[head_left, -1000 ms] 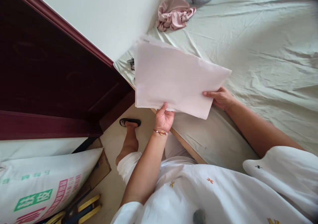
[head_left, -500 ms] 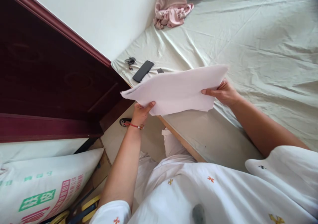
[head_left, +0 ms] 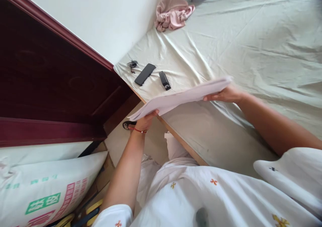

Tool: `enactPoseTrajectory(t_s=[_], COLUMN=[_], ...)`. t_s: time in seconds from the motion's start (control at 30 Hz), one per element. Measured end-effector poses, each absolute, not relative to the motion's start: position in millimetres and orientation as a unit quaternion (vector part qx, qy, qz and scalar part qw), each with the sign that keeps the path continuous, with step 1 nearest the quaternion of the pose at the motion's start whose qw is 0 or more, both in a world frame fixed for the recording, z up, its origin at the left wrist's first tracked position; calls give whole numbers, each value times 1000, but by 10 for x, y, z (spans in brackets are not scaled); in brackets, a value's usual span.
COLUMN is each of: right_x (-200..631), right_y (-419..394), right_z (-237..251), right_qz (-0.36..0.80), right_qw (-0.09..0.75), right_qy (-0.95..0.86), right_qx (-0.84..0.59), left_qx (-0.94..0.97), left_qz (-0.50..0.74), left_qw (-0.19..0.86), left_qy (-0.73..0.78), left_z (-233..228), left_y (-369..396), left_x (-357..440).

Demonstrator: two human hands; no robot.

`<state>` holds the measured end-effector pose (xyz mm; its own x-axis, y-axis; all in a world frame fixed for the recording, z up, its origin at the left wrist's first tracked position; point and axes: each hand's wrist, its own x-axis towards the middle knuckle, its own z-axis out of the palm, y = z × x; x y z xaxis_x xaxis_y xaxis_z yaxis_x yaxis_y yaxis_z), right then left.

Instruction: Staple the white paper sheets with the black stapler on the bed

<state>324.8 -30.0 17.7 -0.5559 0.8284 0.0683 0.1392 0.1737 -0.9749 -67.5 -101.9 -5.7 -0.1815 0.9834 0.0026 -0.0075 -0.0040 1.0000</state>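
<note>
Head view: we grip a thin stack of pale pink paper sheets (head_left: 181, 98) (nearly flat) above the pale green bedsheet (head_left: 251, 46), left hand (head_left: 146, 121) and right hand (head_left: 226, 94) fingers pinched on opposite edges.

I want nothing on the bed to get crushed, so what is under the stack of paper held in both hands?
Under the stack of paper, held by the left hand and right hand, only bare bed sheet and its shadow show. The strip directly beneath it is hidden.
</note>
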Motion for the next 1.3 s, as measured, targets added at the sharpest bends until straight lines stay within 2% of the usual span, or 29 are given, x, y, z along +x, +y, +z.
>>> enactPoseTrajectory(t_s=[0.07,0.17,0.27,0.43,0.83,1.0,1.17,1.3], right_x=[3235,3197,3189,3213,3208,3217,3222,3229], right_y=[-289,-281,-273,-253,-291,-313,-301,-283], right_z=[111,-40,-161,-258,-255,-268,-316,-361], right_qz=[520,521,532,535,574,567,546,508], right_qw=[306,345,380,386,337,329,323,314], right_qy=[-708,-669,-637,-645,-656,-660,-659,-666], right_qx=[-368,-403,-409,-387,-356,-366,-405,-447], left_qx=[455,451,435,410,459,459,467,463], left_qz=[524,528,559,575,495,490,511,518], left_qw=[451,424,431,454,447,437,377,396], left_qy=[561,581,559,544,587,599,616,600], left_z=[-184,-294,-297,-243,-375,-382,-376,-441], left_y=[-980,-943,-922,-884,-896,-928,-908,-897], left_x=[-674,-612,-520,-448,-632,-558,-491,-474])
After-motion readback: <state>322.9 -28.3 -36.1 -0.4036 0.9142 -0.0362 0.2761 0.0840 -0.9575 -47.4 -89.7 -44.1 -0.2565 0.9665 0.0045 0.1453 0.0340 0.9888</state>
